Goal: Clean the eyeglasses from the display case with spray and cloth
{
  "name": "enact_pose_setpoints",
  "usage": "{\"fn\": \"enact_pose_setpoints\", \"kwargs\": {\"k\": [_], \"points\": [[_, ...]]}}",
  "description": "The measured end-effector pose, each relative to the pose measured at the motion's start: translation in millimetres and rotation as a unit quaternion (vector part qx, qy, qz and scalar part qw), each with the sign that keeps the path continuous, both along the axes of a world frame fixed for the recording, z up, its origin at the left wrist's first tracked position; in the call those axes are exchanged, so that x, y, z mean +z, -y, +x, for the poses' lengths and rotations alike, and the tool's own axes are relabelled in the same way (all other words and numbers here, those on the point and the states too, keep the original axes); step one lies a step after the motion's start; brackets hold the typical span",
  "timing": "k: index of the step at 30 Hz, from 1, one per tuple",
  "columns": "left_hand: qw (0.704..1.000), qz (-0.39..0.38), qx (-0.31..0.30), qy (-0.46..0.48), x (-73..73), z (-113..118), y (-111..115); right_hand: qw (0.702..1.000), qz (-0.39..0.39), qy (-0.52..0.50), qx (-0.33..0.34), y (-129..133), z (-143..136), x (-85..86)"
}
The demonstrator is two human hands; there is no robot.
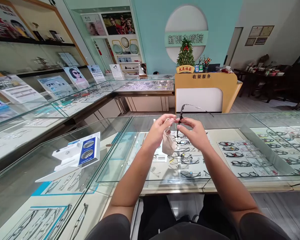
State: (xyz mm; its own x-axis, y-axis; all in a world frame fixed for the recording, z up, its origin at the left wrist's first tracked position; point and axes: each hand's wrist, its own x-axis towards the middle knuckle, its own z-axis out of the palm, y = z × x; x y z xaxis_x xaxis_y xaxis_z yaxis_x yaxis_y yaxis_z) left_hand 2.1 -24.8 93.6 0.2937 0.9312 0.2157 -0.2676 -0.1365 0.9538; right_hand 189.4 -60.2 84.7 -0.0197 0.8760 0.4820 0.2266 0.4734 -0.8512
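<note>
A pair of dark-framed eyeglasses is held up above the glass counter, one thin temple stretching out to the right. My right hand pinches the frame between thumb and fingers. In my left hand is a pale beige cloth, bunched at the fingertips and hanging down. The left fingertips meet the left side of the glasses; whether the cloth touches a lens there cannot be made out.
Beneath my hands lies a glass display case with rows of eyeglasses. On the left glass stands a white and blue cardboard display. Further back are a yellow and white service desk and another glass showcase.
</note>
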Motion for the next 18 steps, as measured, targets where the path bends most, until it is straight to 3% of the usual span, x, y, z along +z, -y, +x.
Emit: {"fn": "enact_pose_setpoints", "kwargs": {"k": [3,7,14,18], "points": [[0.994,-0.036,0.092,0.038,-14.3,-32,-2,0.999,-0.042,0.005,-0.005,23,11,-13.5],[0.97,-0.05,0.237,0.015,-34.4,-73,-31,0.997,-0.078,-0.009,0.003,47,28,-28.4],[0.929,-0.066,0.352,-0.089,-61.6,-111,-107,0.997,-0.075,-0.022,0.026,62,40,-36.7],[0.898,-0.054,0.382,-0.212,-76.8,-121,-129,0.997,-0.069,-0.038,0.024,65,43,-37.7]]}}
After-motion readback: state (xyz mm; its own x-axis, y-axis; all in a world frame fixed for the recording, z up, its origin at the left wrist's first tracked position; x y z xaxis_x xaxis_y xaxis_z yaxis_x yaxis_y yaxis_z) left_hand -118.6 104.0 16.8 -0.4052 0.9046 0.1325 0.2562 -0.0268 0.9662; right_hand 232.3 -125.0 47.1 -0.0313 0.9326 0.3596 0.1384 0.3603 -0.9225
